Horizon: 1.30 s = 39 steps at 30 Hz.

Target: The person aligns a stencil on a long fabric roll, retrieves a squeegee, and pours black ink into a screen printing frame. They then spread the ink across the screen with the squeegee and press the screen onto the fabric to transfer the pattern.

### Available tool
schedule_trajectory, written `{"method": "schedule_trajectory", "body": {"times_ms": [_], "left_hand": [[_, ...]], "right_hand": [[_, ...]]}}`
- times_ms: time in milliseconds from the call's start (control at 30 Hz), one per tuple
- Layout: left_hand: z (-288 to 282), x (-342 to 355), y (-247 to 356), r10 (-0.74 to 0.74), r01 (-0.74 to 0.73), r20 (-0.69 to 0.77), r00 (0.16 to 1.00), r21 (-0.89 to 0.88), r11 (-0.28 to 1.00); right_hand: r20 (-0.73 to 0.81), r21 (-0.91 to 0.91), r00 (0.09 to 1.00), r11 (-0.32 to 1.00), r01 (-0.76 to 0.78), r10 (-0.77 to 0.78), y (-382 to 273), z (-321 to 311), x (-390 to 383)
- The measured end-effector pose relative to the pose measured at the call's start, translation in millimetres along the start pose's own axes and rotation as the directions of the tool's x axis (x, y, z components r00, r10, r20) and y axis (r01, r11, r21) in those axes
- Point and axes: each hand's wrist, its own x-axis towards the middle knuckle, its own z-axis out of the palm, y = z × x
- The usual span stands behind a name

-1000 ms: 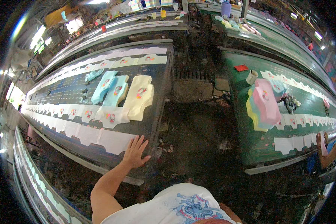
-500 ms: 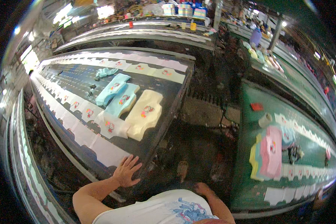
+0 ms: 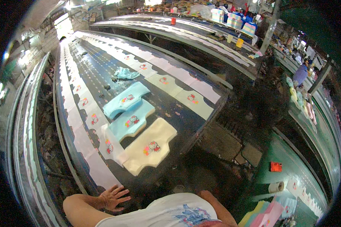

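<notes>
Left hand (image 3: 114, 197) open, fingers spread, grasping nothing; fingertips at the near end of the outer row of whitish fabric pieces (image 3: 94, 162), exact contact can't tell. Right hand out of sight; only part of the right arm (image 3: 216, 206) shows beside the white shirt (image 3: 166, 210).

Vs. earlier frames: view swung left, dark table (image 3: 166, 109) now runs steeply away, green table (image 3: 291, 151) slid to lower right, pink stack (image 3: 263, 215) there cut by the lower edge. Hand lower in view, same spread pose. Cream stack (image 3: 150, 147) and two light-blue stacks (image 3: 132, 120) keep their arrangement, cream nearest, beside the printed row (image 3: 109, 138).
</notes>
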Motion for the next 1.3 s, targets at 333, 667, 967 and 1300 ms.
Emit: {"method": "schedule_trajectory", "body": {"times_ms": [333,667,967,1300], "left_hand": [[-31,21,26,-0.158,0.159,0.05,0.986,-0.02,0.987],[-208,270,80,-0.701,0.669,-0.084,0.708,-0.239,0.704],[-331,618,75,-0.662,0.628,0.293,0.69,-0.697,0.346],[-513,883,-8,-0.376,-0.164,-0.594,0.712,-0.66,0.733]], "right_hand": [[0.051,-0.023,0.996,0.997,0.069,-0.068,117,-112,97],[0.009,-0.128,0.989,0.98,0.15,-0.15,320,-296,167],[-0.374,0.394,0.924,0.916,0.081,0.079,451,-498,80],[-0.591,0.391,0.804,0.895,0.217,0.064,561,-646,60]]}}
